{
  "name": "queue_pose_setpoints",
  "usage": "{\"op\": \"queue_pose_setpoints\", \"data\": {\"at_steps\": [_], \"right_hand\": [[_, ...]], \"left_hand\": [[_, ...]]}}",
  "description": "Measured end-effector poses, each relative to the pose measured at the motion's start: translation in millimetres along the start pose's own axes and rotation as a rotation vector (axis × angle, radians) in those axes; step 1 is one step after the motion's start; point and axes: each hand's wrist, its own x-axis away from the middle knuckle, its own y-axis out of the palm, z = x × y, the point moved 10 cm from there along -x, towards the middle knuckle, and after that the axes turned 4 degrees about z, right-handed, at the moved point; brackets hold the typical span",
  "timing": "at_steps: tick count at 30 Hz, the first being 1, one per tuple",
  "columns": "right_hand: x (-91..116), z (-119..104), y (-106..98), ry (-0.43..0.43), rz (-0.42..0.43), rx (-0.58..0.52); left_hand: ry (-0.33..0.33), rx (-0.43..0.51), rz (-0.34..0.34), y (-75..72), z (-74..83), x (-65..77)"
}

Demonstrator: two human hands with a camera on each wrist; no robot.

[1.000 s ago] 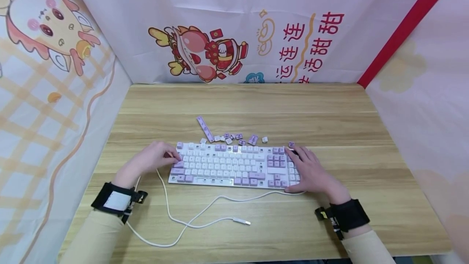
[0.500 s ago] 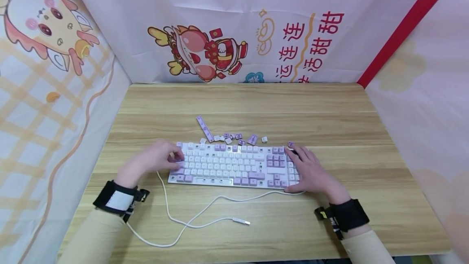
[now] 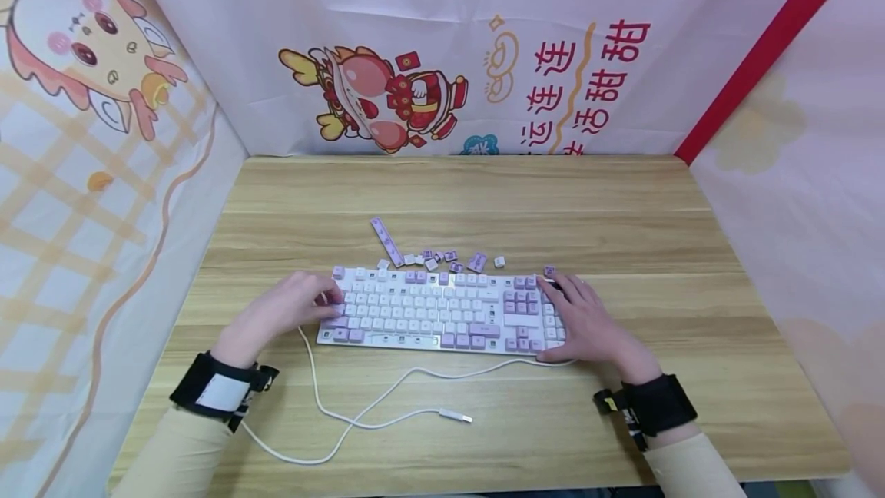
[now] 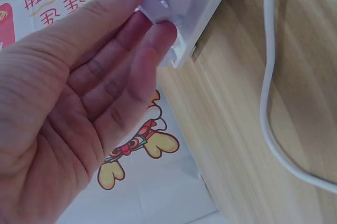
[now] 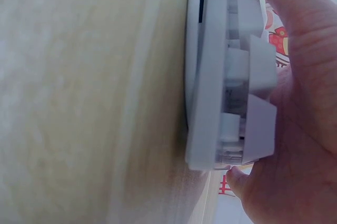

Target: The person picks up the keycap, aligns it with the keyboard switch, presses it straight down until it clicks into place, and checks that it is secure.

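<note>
A white and purple keyboard (image 3: 422, 313) lies on the wooden table, with several bare switch spots among its keys. At its left edge my left hand (image 3: 297, 304) pinches a pale purple keycap (image 4: 155, 7) between thumb and fingertips; the left wrist view shows the keycap right at the board's key rows. My right hand (image 3: 588, 325) grips the keyboard's right end, thumb at the front edge and fingers reaching toward the back, covering part of the number keys. Behind the board lie a long purple space bar (image 3: 387, 242) and several loose keycaps, among them a larger purple keycap (image 3: 477, 262).
A white cable (image 3: 387, 396) loops over the table in front of the keyboard, ending in a USB plug (image 3: 456, 416). Single keycaps sit behind the board's right half, one a white keycap (image 3: 500, 261). Printed cloth (image 3: 429, 14) hangs around the wooden table (image 3: 484, 198).
My left hand has shifted slightly along the keyboard's left edge, its fingers changing position on the keycap. The right hand and the loose keycaps stay where they were.
</note>
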Motion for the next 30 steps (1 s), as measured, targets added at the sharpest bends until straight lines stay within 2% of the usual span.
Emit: {"op": "queue_pose_setpoints", "data": {"at_steps": [6, 16, 24, 30], "right_hand": [[-0.3, 0.8, 0.0, 0.000, -0.001, -0.004], [-1.2, 4.8, 5.9, 0.018, -0.029, -0.001], [-2.0, 4.3, 5.3, 0.021, -0.031, -0.012], [-1.9, 3.7, 4.8, 0.021, -0.030, -0.003]], "left_hand": [[-0.015, -0.093, 0.003, -1.6, 1.1, 1.6], [-0.029, -0.148, -0.012, -1.7, 5.8, -2.4], [-0.056, -0.158, -0.022, -2.3, 5.7, -7.2], [-0.058, -0.146, -0.030, -2.1, 6.1, -5.7]]}}
